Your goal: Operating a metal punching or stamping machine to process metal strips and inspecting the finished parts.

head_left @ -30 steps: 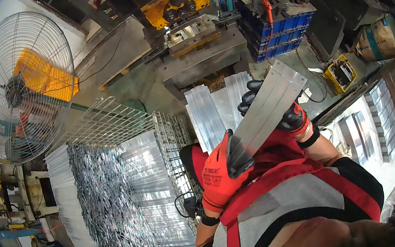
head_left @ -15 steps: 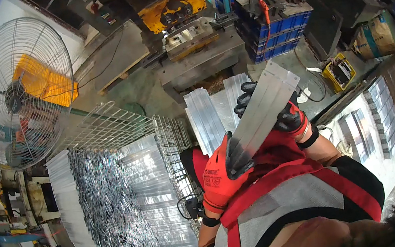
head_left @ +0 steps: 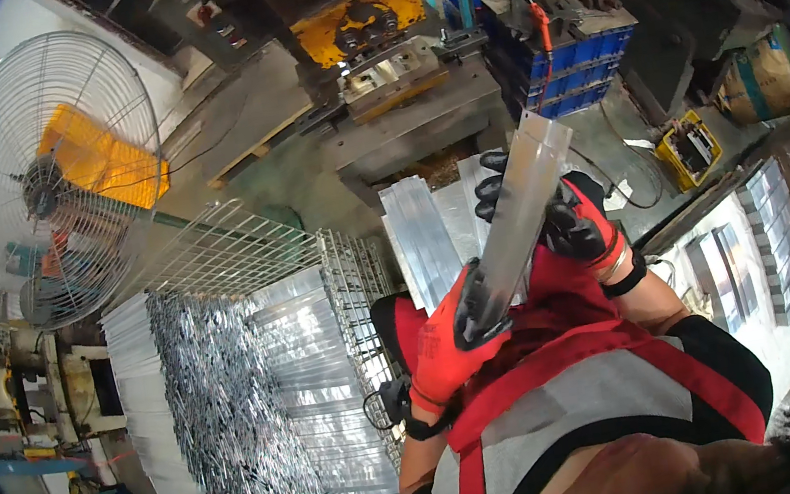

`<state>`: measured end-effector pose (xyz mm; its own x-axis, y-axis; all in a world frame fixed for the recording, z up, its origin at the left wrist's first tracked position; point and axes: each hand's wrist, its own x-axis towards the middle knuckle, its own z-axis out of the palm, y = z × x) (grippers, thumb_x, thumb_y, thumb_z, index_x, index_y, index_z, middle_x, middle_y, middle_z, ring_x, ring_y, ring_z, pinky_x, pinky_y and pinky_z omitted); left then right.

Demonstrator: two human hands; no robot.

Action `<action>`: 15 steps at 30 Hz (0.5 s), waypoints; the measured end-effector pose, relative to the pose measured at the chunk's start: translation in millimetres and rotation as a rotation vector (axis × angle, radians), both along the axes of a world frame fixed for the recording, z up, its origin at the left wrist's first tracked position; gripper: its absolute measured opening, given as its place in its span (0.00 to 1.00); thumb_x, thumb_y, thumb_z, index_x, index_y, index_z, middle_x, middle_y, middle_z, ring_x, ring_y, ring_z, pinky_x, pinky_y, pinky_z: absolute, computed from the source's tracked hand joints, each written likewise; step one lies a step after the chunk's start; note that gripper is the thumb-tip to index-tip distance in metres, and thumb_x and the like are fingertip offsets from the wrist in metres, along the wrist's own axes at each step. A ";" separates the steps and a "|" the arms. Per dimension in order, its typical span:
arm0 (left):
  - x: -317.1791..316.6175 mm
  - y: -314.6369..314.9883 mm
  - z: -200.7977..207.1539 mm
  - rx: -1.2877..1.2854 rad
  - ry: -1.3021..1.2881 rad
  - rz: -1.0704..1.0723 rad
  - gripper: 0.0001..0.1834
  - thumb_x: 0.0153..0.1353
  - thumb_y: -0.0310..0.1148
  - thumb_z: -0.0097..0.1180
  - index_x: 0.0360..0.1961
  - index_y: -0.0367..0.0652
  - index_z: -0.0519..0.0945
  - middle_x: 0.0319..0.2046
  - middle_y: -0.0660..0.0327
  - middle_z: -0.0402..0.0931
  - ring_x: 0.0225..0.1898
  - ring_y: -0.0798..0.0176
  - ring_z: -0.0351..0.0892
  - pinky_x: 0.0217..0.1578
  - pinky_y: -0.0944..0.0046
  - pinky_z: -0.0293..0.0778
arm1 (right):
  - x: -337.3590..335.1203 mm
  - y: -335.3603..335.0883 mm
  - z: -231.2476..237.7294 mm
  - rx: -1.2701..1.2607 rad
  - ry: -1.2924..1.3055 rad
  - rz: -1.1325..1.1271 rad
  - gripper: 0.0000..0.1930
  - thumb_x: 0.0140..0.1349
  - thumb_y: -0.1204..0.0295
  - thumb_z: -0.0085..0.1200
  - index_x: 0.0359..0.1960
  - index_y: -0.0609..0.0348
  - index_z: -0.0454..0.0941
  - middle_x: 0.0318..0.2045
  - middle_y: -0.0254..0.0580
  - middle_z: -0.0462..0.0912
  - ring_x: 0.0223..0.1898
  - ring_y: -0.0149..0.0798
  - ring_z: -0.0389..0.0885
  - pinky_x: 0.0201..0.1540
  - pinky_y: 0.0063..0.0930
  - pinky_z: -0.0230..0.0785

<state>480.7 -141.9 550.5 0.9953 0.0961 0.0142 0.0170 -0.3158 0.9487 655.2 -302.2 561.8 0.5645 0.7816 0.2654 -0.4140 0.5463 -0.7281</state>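
Observation:
A flat, silvery metal strip (head_left: 523, 207) slants up and to the right in front of my body, held in both hands. My left hand (head_left: 457, 331), in a red glove with a black palm, is closed on its lower end. My right hand (head_left: 576, 230), gloved the same way, reaches behind the strip, and its black fingertips show past the left edge. Beyond the strip, more silvery strips (head_left: 421, 233) lie in stacks close to my lap, partly hidden by my hands.
To the left stands a wire mesh basket (head_left: 234, 239) packed with metal strips (head_left: 319, 389). A large fan (head_left: 53, 184) is behind it. Ahead is a press (head_left: 397, 80), with blue crates (head_left: 582, 69) to its right. A yellow bin (head_left: 687, 150) and stacked strips (head_left: 774, 229) are on the right.
The strip has turned to a steeper, more edge-on angle, with both hands still on it. The surroundings have shifted slightly right in the view.

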 end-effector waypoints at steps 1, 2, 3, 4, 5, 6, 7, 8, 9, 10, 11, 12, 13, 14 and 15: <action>1.8 3.9 -1.3 -0.167 0.048 -0.043 0.44 0.48 0.31 0.66 0.66 0.40 0.58 0.53 0.56 0.73 0.53 0.64 0.73 0.51 0.65 0.70 | 6.1 0.6 -5.7 -0.013 -0.039 -0.025 0.38 0.56 0.64 0.58 0.65 0.63 0.53 0.57 0.48 0.69 0.57 0.44 0.70 0.60 0.39 0.61; 3.8 5.6 0.5 -0.407 0.103 -0.098 0.40 0.54 0.26 0.61 0.66 0.39 0.56 0.56 0.59 0.69 0.56 0.70 0.67 0.54 0.68 0.66 | 14.5 0.6 -13.0 -0.026 -0.077 -0.049 0.37 0.56 0.67 0.58 0.65 0.62 0.54 0.56 0.48 0.69 0.57 0.43 0.70 0.60 0.39 0.62; 3.7 8.2 -5.0 -0.500 0.124 -0.104 0.39 0.55 0.26 0.59 0.66 0.38 0.56 0.56 0.60 0.69 0.56 0.69 0.67 0.55 0.67 0.65 | 20.4 3.7 -20.5 -0.033 -0.114 -0.070 0.36 0.56 0.69 0.58 0.65 0.62 0.55 0.56 0.48 0.70 0.56 0.42 0.71 0.59 0.38 0.62; 4.5 12.2 -17.1 -0.596 0.144 -0.114 0.38 0.56 0.25 0.58 0.66 0.38 0.56 0.57 0.60 0.69 0.56 0.69 0.66 0.55 0.67 0.64 | 22.1 8.6 -24.4 -0.222 -0.012 -0.224 0.32 0.56 0.75 0.56 0.63 0.62 0.59 0.52 0.44 0.73 0.52 0.39 0.73 0.57 0.36 0.65; 4.3 15.7 -26.5 -0.692 0.162 -0.124 0.37 0.57 0.25 0.56 0.66 0.38 0.56 0.57 0.61 0.68 0.57 0.68 0.66 0.56 0.66 0.64 | 24.5 6.8 -22.1 -0.201 -0.177 -0.283 0.29 0.54 0.80 0.55 0.60 0.63 0.63 0.47 0.40 0.75 0.47 0.35 0.74 0.55 0.32 0.67; 1.4 16.3 -32.6 -0.816 0.283 0.007 0.29 0.60 0.25 0.53 0.63 0.35 0.62 0.56 0.58 0.69 0.56 0.63 0.69 0.58 0.64 0.62 | 24.6 11.2 -20.1 -0.163 -0.086 -0.328 0.26 0.54 0.81 0.56 0.57 0.63 0.65 0.44 0.37 0.75 0.44 0.32 0.74 0.53 0.30 0.68; -0.9 20.4 -47.3 -0.500 0.003 -0.017 0.27 0.60 0.25 0.52 0.61 0.35 0.65 0.56 0.56 0.69 0.56 0.61 0.69 0.58 0.63 0.63 | 23.1 17.2 -17.5 -0.127 0.006 -0.363 0.24 0.53 0.82 0.56 0.54 0.64 0.68 0.40 0.34 0.75 0.42 0.29 0.74 0.52 0.27 0.69; -1.9 26.8 -66.6 -0.173 -0.265 -0.042 0.24 0.60 0.25 0.52 0.59 0.35 0.67 0.56 0.54 0.69 0.56 0.58 0.70 0.58 0.62 0.63 | 22.5 22.5 -10.4 -0.201 -0.041 -0.418 0.20 0.53 0.81 0.58 0.50 0.63 0.70 0.36 0.30 0.73 0.38 0.26 0.72 0.47 0.22 0.68; -1.4 25.8 -72.6 0.156 -0.519 -0.070 0.22 0.61 0.25 0.51 0.57 0.35 0.70 0.56 0.53 0.69 0.55 0.56 0.70 0.58 0.62 0.63 | 22.1 24.2 -4.5 -0.246 -0.102 -0.458 0.19 0.54 0.81 0.58 0.48 0.63 0.72 0.34 0.29 0.73 0.36 0.24 0.70 0.44 0.20 0.67; -6.1 20.1 -77.6 -0.066 -0.309 0.011 0.16 0.62 0.25 0.49 0.52 0.35 0.75 0.54 0.49 0.70 0.55 0.53 0.70 0.56 0.61 0.65 | 21.9 27.0 1.6 -0.290 -0.161 -0.499 0.17 0.54 0.80 0.59 0.46 0.63 0.73 0.33 0.27 0.72 0.35 0.23 0.69 0.41 0.17 0.66; -6.6 21.3 -82.1 -0.054 -0.354 0.005 0.17 0.62 0.25 0.49 0.52 0.36 0.75 0.54 0.50 0.70 0.55 0.53 0.70 0.56 0.61 0.66 | 21.6 29.8 1.7 -0.287 -0.194 -0.515 0.18 0.54 0.81 0.59 0.48 0.63 0.73 0.35 0.28 0.73 0.36 0.24 0.69 0.41 0.17 0.66; -2.1 19.9 -75.7 -0.049 -0.400 -0.005 0.17 0.62 0.25 0.48 0.52 0.36 0.75 0.54 0.50 0.70 0.55 0.53 0.70 0.55 0.61 0.66 | 21.4 30.2 2.1 -0.288 -0.229 -0.537 0.19 0.54 0.81 0.58 0.49 0.63 0.72 0.36 0.29 0.74 0.37 0.24 0.69 0.41 0.18 0.66; 0.7 19.1 -72.1 -0.043 -0.445 -0.015 0.17 0.62 0.25 0.48 0.52 0.36 0.75 0.53 0.50 0.70 0.55 0.53 0.70 0.55 0.60 0.67 | 21.7 30.7 -1.1 -0.278 -0.224 -0.551 0.20 0.54 0.82 0.58 0.50 0.64 0.72 0.38 0.30 0.74 0.38 0.25 0.70 0.42 0.18 0.66; 1.2 19.2 -74.8 0.023 -0.380 -0.011 0.17 0.62 0.25 0.49 0.52 0.34 0.74 0.52 0.50 0.70 0.54 0.54 0.71 0.54 0.61 0.67 | 21.2 31.7 -3.0 -0.267 -0.219 -0.564 0.21 0.54 0.82 0.58 0.51 0.64 0.71 0.39 0.31 0.75 0.40 0.25 0.71 0.44 0.19 0.67; 4.9 17.3 -64.3 -0.153 -0.190 0.024 0.17 0.62 0.25 0.48 0.53 0.34 0.74 0.53 0.51 0.70 0.53 0.54 0.71 0.55 0.61 0.67 | 19.3 31.1 -2.5 -0.239 -0.153 -0.551 0.22 0.53 0.83 0.58 0.52 0.65 0.70 0.41 0.32 0.75 0.42 0.26 0.71 0.46 0.20 0.67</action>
<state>485.7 -124.6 486.2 0.9735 0.1351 0.1848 -0.1610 -0.1696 0.9723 674.5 -271.1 559.3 0.8715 0.4335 0.2293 0.0019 0.4645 -0.8856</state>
